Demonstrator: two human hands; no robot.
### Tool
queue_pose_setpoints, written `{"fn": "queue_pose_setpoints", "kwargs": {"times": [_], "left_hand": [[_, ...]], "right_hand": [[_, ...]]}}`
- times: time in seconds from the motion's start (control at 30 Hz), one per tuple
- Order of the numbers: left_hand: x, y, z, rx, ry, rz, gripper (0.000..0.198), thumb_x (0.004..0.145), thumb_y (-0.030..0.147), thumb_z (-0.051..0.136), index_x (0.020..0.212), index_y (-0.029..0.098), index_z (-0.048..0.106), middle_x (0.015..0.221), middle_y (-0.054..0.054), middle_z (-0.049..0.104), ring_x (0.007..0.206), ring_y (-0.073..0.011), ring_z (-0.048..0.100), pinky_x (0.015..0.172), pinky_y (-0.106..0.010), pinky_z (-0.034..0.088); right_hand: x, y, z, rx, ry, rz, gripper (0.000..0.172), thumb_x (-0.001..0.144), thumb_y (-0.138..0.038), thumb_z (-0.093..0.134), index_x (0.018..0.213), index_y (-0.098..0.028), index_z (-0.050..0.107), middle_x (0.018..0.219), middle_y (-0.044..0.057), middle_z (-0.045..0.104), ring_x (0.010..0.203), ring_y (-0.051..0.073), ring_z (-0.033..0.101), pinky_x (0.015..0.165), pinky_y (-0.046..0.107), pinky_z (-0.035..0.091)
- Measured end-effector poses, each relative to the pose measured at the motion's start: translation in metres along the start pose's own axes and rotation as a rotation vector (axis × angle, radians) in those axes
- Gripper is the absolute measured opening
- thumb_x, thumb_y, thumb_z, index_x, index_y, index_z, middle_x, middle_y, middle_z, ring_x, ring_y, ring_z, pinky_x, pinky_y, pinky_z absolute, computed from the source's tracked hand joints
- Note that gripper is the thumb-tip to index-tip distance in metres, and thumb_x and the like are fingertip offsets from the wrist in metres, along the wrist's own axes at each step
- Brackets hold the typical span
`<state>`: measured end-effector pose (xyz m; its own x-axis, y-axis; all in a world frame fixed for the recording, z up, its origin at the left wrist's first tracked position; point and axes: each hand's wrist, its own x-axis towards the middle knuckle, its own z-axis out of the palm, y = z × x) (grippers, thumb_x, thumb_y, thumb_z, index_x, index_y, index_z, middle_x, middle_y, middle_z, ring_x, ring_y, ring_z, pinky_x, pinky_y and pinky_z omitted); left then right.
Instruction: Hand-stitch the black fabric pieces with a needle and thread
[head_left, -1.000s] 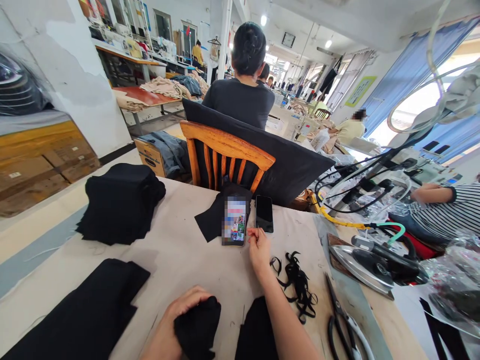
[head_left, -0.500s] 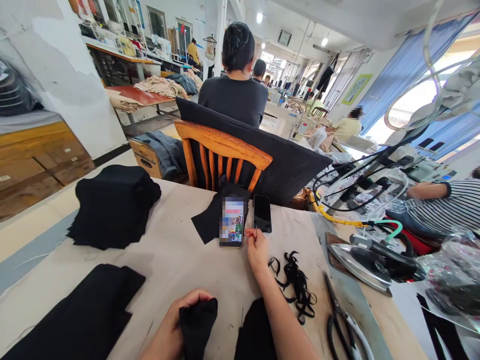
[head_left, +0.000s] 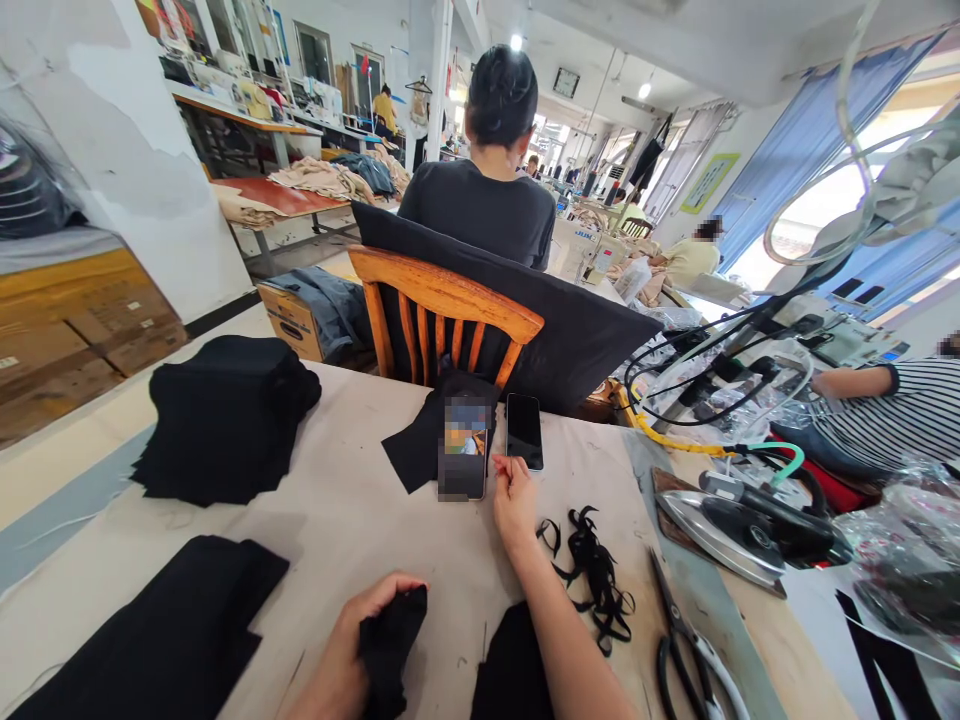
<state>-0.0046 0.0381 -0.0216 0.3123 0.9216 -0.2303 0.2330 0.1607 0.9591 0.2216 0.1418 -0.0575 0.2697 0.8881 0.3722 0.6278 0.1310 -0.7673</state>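
My left hand (head_left: 352,640) is closed on a small piece of black fabric (head_left: 390,635) near the table's front edge. My right hand (head_left: 514,500) reaches forward with its fingers pinched together, resting beside a lit phone (head_left: 463,448) that lies on a black cloth scrap. In the earlier views a thin needle-like thing shows in the pinch; now I cannot make it out. A second phone (head_left: 524,431) with a dark screen lies just right of the first. Another black fabric piece (head_left: 510,670) sits under my right forearm.
A stack of black fabric (head_left: 225,415) and a flat black piece (head_left: 150,640) lie left. Black straps (head_left: 592,575), scissors (head_left: 686,650) and an iron (head_left: 750,520) lie right. A wooden chair (head_left: 442,320) with a seated person stands beyond the table. A striped-sleeved person (head_left: 892,410) works at the right.
The lit phone's screen shows a different picture. My right hand has stayed by the phone; my left hand has kept the black fabric, shifting slightly.
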Motion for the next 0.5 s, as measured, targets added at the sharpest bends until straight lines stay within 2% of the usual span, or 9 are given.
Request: {"fn": "queue_pose_setpoints", "kwargs": {"times": [0.2,0.37,0.5], "left_hand": [[-0.002,-0.001,0.001,0.053,0.035,0.079,0.018,0.073,0.027,0.050,0.076,0.021,0.067,0.067,0.001,0.063,0.063,-0.0190,0.055,0.061,-0.026,0.045],[-0.002,-0.003,0.001,0.102,0.037,0.119,0.015,0.067,0.021,0.056,0.075,0.024,0.068,0.064,0.003,0.063,0.059,-0.0186,0.054,0.059,-0.025,0.044],[-0.001,-0.004,0.002,0.134,0.042,0.147,0.014,0.070,0.023,0.053,0.075,0.023,0.066,0.064,0.003,0.062,0.060,-0.0188,0.055,0.059,-0.025,0.043]], "right_hand": [[0.016,-0.009,0.002,-0.023,0.013,-0.026,0.018,0.096,-0.026,0.053,0.107,-0.015,0.063,0.096,0.004,0.065,0.088,0.017,0.063,0.081,0.037,0.052],[0.023,-0.007,0.007,-0.050,0.010,-0.015,0.018,0.094,-0.023,0.054,0.107,-0.015,0.063,0.091,0.003,0.066,0.085,0.017,0.064,0.079,0.037,0.052],[0.024,-0.007,0.004,-0.080,-0.010,-0.022,0.018,0.093,-0.016,0.053,0.107,-0.015,0.065,0.091,0.003,0.065,0.084,0.016,0.063,0.080,0.036,0.052]]}}
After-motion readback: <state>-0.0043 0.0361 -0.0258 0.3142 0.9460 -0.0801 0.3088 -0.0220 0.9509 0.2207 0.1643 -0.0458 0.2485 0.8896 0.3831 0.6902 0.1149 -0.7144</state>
